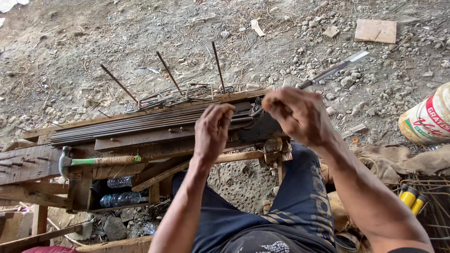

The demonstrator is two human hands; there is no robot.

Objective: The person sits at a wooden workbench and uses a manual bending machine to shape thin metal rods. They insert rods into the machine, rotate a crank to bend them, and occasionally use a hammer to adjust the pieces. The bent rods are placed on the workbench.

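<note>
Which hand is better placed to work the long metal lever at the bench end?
Probably the right hand: it already sits at the base of the lever, fingers curled there. The left hand rests on the bundle of steel rods, farther away.

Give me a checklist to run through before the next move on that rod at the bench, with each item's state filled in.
1. Left hand on the bundle of steel rods: ok, its fingers rest on top.
2. Right hand on the bending tool's long handle: ok, closed at its near end.
3. Rod seated in the tool: cannot tell, the hands hide it.
4. Rods lying flat along the wooden bench: ok.
5. Hammer away from the hands: ok, it lies on the bench to the left.
6. Bent rods behind the bundle, out of the handle's way: cannot tell.
</note>
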